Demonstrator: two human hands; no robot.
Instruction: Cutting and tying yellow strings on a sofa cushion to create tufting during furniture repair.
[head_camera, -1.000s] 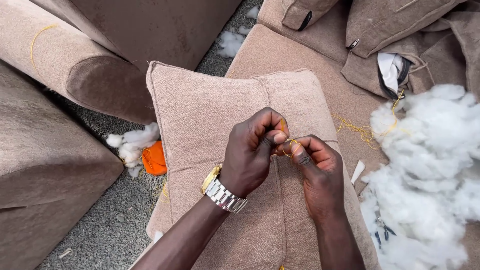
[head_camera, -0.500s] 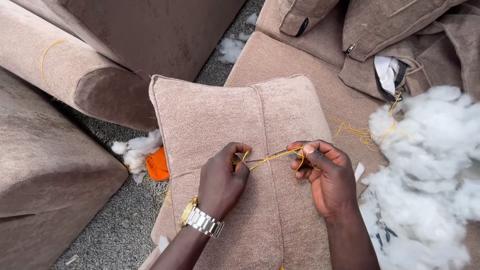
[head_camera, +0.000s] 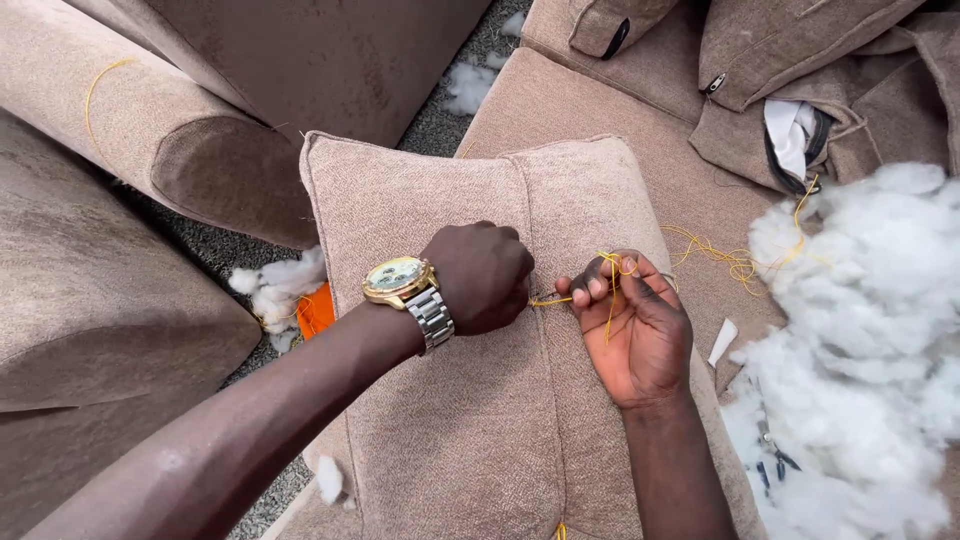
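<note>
Closed again since 0.5 s ago: left hand fisted at cushion seam, right hand pinching yellow thread; needle probably hidden. Keep thread taut.

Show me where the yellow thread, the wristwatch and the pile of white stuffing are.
yellow thread (head_camera: 548, 299), head view, on the taut stretch between the two hands.
wristwatch (head_camera: 396, 275), head view, on its dial.
white stuffing (head_camera: 860, 330), head view, on the middle of the big pile.
</note>
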